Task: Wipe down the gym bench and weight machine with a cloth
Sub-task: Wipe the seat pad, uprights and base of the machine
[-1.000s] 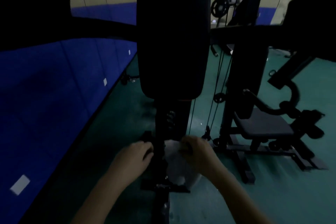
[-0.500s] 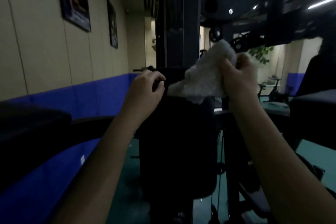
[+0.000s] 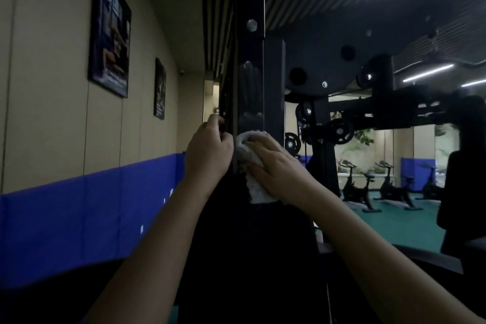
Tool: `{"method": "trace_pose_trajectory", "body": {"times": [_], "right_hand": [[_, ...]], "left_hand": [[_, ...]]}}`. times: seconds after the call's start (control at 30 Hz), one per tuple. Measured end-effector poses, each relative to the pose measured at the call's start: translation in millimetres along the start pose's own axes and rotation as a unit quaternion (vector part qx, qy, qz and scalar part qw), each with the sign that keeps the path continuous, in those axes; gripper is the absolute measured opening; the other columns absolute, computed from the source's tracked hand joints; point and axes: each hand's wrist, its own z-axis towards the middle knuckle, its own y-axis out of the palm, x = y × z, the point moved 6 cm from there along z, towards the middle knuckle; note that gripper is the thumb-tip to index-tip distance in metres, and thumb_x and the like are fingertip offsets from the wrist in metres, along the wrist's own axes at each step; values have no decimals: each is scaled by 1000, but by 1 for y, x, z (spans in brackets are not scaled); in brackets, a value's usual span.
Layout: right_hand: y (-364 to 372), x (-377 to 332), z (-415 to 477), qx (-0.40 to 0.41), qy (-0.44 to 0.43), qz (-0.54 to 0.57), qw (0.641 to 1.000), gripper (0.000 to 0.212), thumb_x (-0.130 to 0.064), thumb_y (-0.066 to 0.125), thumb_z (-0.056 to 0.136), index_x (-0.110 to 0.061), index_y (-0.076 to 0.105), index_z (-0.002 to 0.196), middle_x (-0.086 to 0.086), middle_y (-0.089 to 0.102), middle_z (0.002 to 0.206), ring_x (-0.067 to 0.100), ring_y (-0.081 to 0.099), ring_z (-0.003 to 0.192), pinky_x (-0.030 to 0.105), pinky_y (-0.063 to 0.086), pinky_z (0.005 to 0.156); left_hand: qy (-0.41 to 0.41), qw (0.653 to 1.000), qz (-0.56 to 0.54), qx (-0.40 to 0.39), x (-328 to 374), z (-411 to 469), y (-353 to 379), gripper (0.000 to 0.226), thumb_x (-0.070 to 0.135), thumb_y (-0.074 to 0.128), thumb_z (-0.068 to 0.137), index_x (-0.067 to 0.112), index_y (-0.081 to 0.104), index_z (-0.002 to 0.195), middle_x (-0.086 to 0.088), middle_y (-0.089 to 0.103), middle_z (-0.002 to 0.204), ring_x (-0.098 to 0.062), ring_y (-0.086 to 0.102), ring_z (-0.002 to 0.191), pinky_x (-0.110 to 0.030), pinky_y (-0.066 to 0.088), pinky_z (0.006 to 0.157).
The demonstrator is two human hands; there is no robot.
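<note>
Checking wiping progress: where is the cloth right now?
Head view, centre: the cloth is pressed by the right hand against the black upright post, beside the left hand.

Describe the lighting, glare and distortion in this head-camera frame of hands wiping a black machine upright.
Head view: dim overall, lit by white ceiling strip lights; the black steel upright sinks into shadow yet shows faint sheen above the white terry cloth under the right hand; wide-angle distortion bows the beige wall panels at left; little motion blur shows.
</note>
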Motion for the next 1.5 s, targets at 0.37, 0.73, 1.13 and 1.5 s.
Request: {"method": "trace_pose_trajectory", "body": {"times": [0.37, 0.73, 1.13, 1.5], "right_hand": [[-26, 18, 83, 106, -23, -110, 988, 59, -34, 33, 97, -21, 4, 148, -3, -1, 157, 17, -14, 143, 40, -6, 116], [-26, 18, 93, 173, -108, -33, 978, 63, -40, 27, 87, -9, 33, 141, 11, 25, 152, 22, 8, 144, 40, 12, 118], [-70, 9, 157, 153, -39, -75, 985, 61, -30, 42, 93, -17, 16, 147, 1, 7, 157, 20, -3, 145, 42, -2, 117], [-49, 11, 139, 192, -28, -146, 970, 66, -41, 43, 92, -12, 17, 146, 8, 12, 156, 25, 1, 144, 38, -1, 117]], "left_hand": [[-72, 978, -197, -14, 8, 15, 26, 31, 33, 27, 100, 18, 53, 93, 8, 52, 75, 0, 46, 66, -9, 36, 50], [-41, 982, -180, 33, 12, 20, 16, 31, 31, 24, 100, 15, 49, 92, 2, 52, 74, -10, 48, 66, -19, 35, 55], [-56, 985, -162, 27, 4, 26, 17, 30, 37, 24, 99, 20, 47, 108, -1, 52, 83, -26, 52, 85, -34, 36, 72], [-45, 987, -153, 32, 5, 24, 23, 35, 39, 22, 99, 17, 46, 110, -2, 51, 74, -29, 53, 77, -38, 35, 69]]}}
